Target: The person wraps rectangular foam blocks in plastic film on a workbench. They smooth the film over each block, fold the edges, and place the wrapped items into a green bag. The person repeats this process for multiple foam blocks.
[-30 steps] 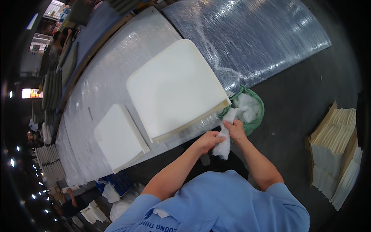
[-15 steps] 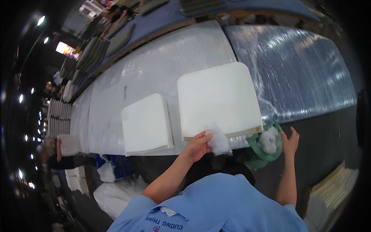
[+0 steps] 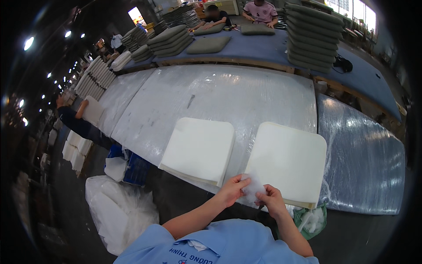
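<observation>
A tuft of white fibre stuffing (image 3: 253, 186) is stretched between my two hands, over the near edge of the table. My left hand (image 3: 234, 190) pinches one side of it, and my right hand (image 3: 273, 200) grips the other side. Just beyond my right hand lies a white foam seat cushion (image 3: 288, 160) with rounded corners. A second white cushion (image 3: 198, 149) lies to its left, a narrow gap between them. Below the right cushion, at the table edge, hangs a green plastic bag (image 3: 324, 220) holding more white stuffing (image 3: 313, 221).
Plastic film covers the table (image 3: 176, 97). A blue table (image 3: 259, 50) behind carries stacked grey-green cushions (image 3: 313, 37), with two people working there. Another person (image 3: 77, 119) handles a white cushion at left. On the floor are a clear bag (image 3: 116, 211) and a blue crate (image 3: 137, 169).
My right hand has moved from beside the green bag to the stuffing and taken hold of it. The view has swung, showing more of the far table.
</observation>
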`<state>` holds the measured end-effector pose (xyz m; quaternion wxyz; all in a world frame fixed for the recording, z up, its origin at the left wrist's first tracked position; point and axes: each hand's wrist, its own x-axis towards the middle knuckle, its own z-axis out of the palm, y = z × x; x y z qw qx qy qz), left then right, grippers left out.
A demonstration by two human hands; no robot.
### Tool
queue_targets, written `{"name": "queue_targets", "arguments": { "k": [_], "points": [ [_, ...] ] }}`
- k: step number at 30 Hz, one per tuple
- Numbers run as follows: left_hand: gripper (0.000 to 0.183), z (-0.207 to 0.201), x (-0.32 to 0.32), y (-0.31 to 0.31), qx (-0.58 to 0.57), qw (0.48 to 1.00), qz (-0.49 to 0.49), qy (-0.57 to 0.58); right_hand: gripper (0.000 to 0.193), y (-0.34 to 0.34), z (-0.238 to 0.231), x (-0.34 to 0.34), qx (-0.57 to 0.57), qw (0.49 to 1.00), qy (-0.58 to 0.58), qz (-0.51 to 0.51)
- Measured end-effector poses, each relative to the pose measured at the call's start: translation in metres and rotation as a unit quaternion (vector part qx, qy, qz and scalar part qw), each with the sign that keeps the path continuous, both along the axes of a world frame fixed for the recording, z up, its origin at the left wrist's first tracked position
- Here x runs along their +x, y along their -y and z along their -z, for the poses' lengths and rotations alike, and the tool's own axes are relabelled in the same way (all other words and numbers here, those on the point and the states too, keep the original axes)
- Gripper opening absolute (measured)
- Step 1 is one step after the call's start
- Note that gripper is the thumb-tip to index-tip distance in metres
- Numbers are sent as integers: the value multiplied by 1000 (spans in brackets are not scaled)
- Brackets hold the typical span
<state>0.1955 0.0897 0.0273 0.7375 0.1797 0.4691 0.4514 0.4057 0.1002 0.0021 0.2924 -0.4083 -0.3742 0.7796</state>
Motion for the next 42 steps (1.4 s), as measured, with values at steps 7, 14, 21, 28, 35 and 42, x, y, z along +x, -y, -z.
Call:
{"name": "queue_targets", "arguments": {
  "k": [7,14,21,28,35,42],
  "points": [
    [51,-11,-144,-29,114,987,0,-111,52,-67,-15,-130,28,996,-13,-79],
    [74,-36,-261,-60,124,952,153,-234,34,-93,-7,-273,34,999,-11,17],
    [46,-7,-311,-99,50,966,254,-32,32,-92,-9,-322,64,985,15,159],
    [33,-3,-303,-120,50,948,311,-45,37,-101,-26,-311,4,992,-48,120],
    [28,3,-314,-131,72,933,334,-114,37,-116,-25,-333,189,974,118,-47],
    [25,9,-329,-139,108,904,360,-202,33,-138,-24,-348,352,900,246,-75]
  ]
}}
